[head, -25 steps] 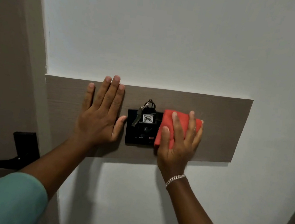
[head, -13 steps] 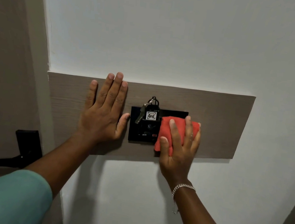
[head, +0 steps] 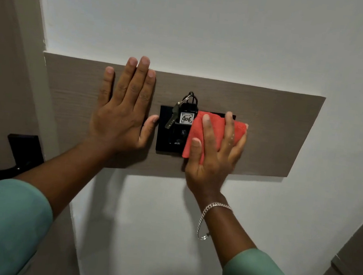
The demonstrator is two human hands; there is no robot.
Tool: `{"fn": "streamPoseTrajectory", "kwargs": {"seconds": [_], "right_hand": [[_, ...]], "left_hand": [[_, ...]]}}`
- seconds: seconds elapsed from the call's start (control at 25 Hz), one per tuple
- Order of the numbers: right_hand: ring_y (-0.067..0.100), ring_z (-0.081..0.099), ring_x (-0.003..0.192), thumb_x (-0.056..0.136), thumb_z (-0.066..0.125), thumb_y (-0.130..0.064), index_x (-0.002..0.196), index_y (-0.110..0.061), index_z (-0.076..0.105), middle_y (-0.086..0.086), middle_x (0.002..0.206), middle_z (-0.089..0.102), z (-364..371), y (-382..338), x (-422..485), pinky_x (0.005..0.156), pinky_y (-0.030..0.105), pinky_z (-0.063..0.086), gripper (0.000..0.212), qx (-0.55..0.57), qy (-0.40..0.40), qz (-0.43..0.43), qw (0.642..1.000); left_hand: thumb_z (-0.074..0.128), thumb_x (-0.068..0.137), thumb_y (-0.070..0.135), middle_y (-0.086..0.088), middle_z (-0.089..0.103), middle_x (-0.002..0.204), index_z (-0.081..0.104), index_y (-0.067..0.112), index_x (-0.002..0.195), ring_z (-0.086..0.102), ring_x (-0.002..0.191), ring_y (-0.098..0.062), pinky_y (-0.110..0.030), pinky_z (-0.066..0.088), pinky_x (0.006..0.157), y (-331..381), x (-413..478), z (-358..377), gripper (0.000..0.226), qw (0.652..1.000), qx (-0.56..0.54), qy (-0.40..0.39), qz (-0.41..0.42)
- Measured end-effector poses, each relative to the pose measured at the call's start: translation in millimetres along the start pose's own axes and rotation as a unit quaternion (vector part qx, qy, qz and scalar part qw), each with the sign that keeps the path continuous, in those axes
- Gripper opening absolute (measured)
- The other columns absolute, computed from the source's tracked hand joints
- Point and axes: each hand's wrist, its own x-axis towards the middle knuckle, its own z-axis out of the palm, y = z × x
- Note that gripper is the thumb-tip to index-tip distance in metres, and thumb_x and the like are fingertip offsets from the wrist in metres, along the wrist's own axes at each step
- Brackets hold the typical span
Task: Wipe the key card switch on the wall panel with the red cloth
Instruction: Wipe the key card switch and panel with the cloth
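A black key card switch is mounted in the middle of a grey-brown wooden wall panel. A key tag marked 406 with a key sticks up out of the switch's slot. My right hand presses a folded red cloth flat against the right half of the switch, which it hides. My left hand lies flat on the panel, fingers spread upward, its thumb touching the switch's left edge.
A dark door handle with a black plate sits on the brown door at the left. White wall surrounds the panel. A grey-brown cabinet edge juts in at the lower right.
My right hand slid the red cloth down and then back up and slightly left over the switch. The left hand stayed flat on the panel. The view moved closer.
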Motion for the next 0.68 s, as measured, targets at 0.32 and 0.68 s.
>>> {"fn": "streamPoseTrajectory", "kwargs": {"seconds": [0.32,0.68], "right_hand": [[0.051,0.028,0.144,0.100,0.043,-0.038,0.137,-0.025,0.054,0.018,0.154,0.038,-3,9,7,0.124,0.047,0.013,0.041,-0.011,0.004,-0.034,0.999],[0.045,0.027,0.147,0.100,0.042,-0.039,0.133,-0.024,0.060,0.014,0.155,0.040,-6,17,33,0.123,0.043,0.020,0.040,-0.011,0.027,-0.046,0.998]], "left_hand": [[0.032,0.094,0.045,-0.021,0.016,0.161,0.014,0.001,0.153,0.010,0.150,-0.034,-0.055,0.008,0.120,1,-1,-2,0.076,1.000,-0.005,0.005,0.001],[0.035,0.092,0.044,-0.017,0.010,0.162,0.011,0.003,0.154,0.002,0.151,-0.029,-0.053,0.004,0.122,1,-2,2,0.077,0.999,-0.017,0.028,-0.004]]}}
